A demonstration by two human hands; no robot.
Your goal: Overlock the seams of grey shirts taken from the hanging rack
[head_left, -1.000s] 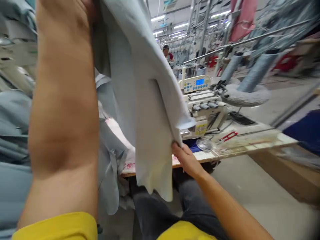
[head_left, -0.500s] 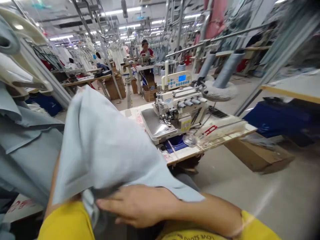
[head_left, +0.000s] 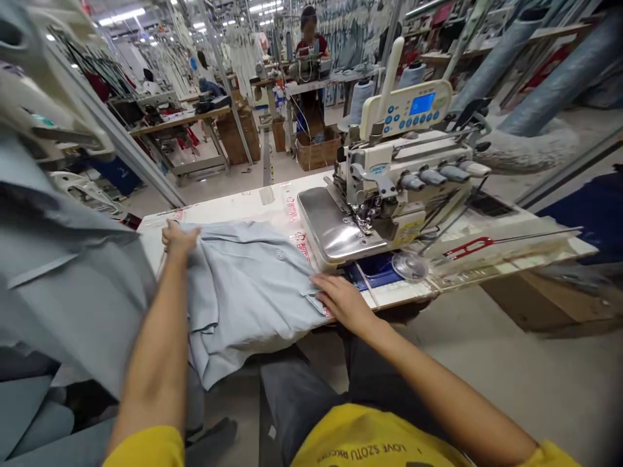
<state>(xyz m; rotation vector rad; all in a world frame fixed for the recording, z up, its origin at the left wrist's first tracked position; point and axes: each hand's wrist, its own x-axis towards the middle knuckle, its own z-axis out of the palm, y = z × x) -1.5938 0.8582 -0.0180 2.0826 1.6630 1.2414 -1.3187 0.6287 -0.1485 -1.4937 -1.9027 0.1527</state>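
Observation:
A light grey-blue fabric piece (head_left: 257, 279) lies spread and wrinkled on the white sewing table, its near edge drooping over the front. At its far left corner my left hand (head_left: 180, 239) has its fingers curled, closed on the cloth. My right hand (head_left: 344, 301) rests on the fabric's right edge, fingers stretched out flat; its thumb is hidden. Just beyond that hand stands an overlock sewing machine (head_left: 384, 188) with a shiny metal plate (head_left: 335, 227). The fabric lies left of this plate.
Red-handled thread snips (head_left: 470, 248) and a clear round dish (head_left: 410, 266) sit right of the machine. More grey-blue cloth (head_left: 82, 292) hangs at my left. Thread cones (head_left: 363, 100) stand behind. A cardboard box (head_left: 549, 301) is on the floor; a co-worker (head_left: 311, 48) sits farther back.
The fabric, held up in front of me before, has come down onto the table. My left hand has emerged at its far left corner; my right hand has moved to its right edge.

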